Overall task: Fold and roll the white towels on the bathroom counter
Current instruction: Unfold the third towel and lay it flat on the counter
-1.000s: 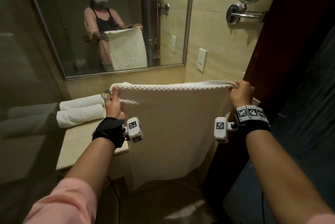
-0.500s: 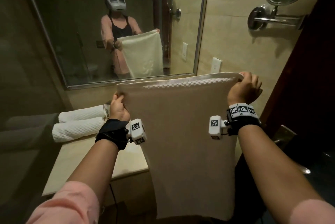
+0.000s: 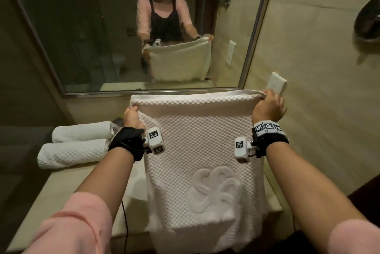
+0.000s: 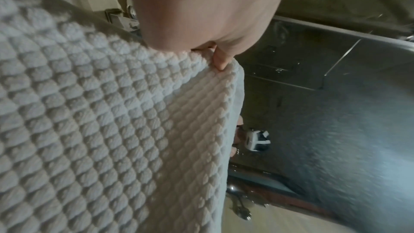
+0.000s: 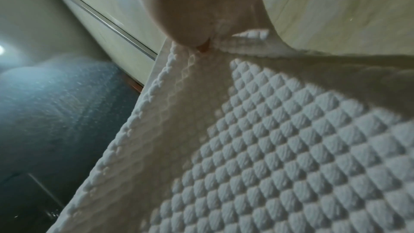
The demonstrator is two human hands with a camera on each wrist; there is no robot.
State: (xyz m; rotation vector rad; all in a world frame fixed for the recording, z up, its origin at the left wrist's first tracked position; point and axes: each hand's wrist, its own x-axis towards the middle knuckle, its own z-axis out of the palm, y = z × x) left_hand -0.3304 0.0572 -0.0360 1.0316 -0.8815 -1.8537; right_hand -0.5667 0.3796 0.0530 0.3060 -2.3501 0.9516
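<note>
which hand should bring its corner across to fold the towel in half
Probably the right hand. Both hands pinch a top corner of the towel, but the left hand sits beside the rolled towels and over the counter, a natural anchor, while the right hand has open room to swing across.

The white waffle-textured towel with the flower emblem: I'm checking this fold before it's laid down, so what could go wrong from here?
1. The white waffle-textured towel hangs past the beige stone counter edge; it may slide off when lowered.
2. The left hand and right hand pinch only corners; one could slip.
3. It might brush the two rolled white towels beside it.
</note>
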